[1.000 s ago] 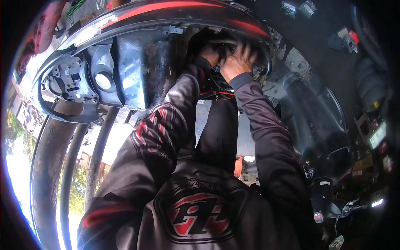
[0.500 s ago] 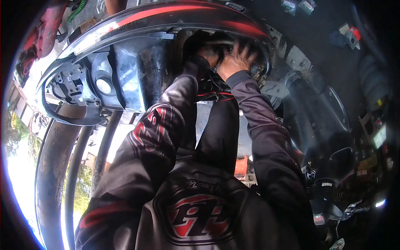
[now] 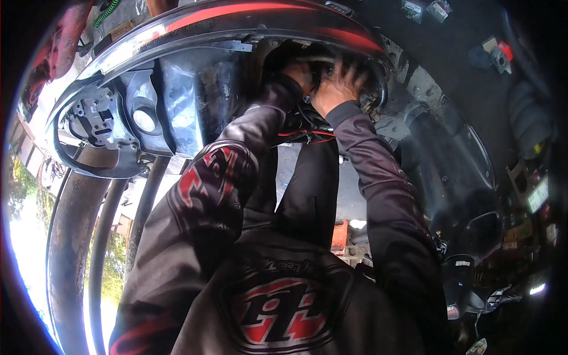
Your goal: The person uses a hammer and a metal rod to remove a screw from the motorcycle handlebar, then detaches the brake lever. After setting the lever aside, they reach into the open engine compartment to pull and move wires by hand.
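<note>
Both my hands reach into a dark cavity of a motorbike body, below a black panel with red stripes. My left hand is deep in the opening, partly in shadow, and its fingertips cannot be made out. Beside it on the right, my right hand lies back-up with its fingers spread over dark parts inside the cavity. Red wires run just below the hands. Left of the opening is a glossy dark plastic housing.
Metal pipes stand at the lower left. A long black molded part lies on the right. An orange-red crate is beyond my legs. Small packets and a red-and-white item lie at the upper right.
The view has shifted slightly. Both hands stay in the cavity in nearly the same place, and the right hand's fingers remain spread.
</note>
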A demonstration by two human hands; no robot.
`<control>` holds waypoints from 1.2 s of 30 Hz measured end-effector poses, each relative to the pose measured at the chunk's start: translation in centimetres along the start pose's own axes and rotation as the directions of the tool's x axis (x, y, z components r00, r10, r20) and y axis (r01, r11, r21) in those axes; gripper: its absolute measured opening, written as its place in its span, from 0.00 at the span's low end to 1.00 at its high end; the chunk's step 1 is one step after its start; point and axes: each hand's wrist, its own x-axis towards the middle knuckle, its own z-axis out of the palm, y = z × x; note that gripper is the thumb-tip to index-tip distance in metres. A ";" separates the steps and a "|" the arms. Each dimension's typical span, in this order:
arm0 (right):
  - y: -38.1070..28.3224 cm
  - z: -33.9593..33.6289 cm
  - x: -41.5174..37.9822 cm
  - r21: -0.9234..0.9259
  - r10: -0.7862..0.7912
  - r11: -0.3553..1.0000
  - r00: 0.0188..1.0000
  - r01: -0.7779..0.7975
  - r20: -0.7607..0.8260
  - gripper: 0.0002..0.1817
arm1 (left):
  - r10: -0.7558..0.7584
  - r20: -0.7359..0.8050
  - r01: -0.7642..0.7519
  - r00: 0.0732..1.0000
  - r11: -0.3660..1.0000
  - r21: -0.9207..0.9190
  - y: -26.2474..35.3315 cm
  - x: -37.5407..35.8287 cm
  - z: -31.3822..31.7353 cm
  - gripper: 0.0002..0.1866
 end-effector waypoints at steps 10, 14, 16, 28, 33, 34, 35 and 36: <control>-0.6 0.3 -0.7 0.012 -0.027 1.000 0.994 0.028 -0.107 0.27 | 0.189 0.110 -0.208 0.976 0.957 0.201 -0.4 0.6 -0.7 0.13; -1.2 -0.3 -4.0 0.011 -0.096 0.994 0.906 0.110 -0.412 0.27 | 0.229 0.020 -0.229 0.973 0.972 0.058 -0.5 1.0 -0.8 0.11; -1.8 -1.7 -6.0 0.509 0.070 0.855 0.954 0.093 -0.291 0.25 | 0.255 -0.014 -0.255 0.967 0.967 0.016 -0.6 1.1 -1.0 0.09; -4.8 7.4 -9.4 0.758 0.279 0.652 0.940 -0.034 -0.198 0.17 | 0.366 0.097 -0.378 0.926 0.902 0.207 -4.4 2.3 1.3 0.17; -5.5 10.4 -13.1 0.840 0.429 0.538 0.880 -0.068 -0.204 0.16 | 0.426 0.255 -0.493 0.868 0.800 0.342 -5.5 3.0 -0.9 0.20; -5.6 11.1 -13.9 0.859 0.452 0.507 0.870 -0.068 -0.198 0.15 | 0.362 0.234 -0.423 0.902 0.848 0.318 -5.0 3.0 -1.1 0.21; -5.7 11.8 -14.7 0.872 0.483 0.483 0.855 -0.080 -0.189 0.15 | 0.384 0.257 -0.453 0.887 0.829 0.329 -4.6 2.9 -1.2 0.21; -6.4 13.3 -16.0 0.892 0.519 0.433 0.845 -0.130 -0.129 0.16 | 0.432 0.213 -0.481 0.876 0.807 0.343 -3.3 2.4 -1.8 0.21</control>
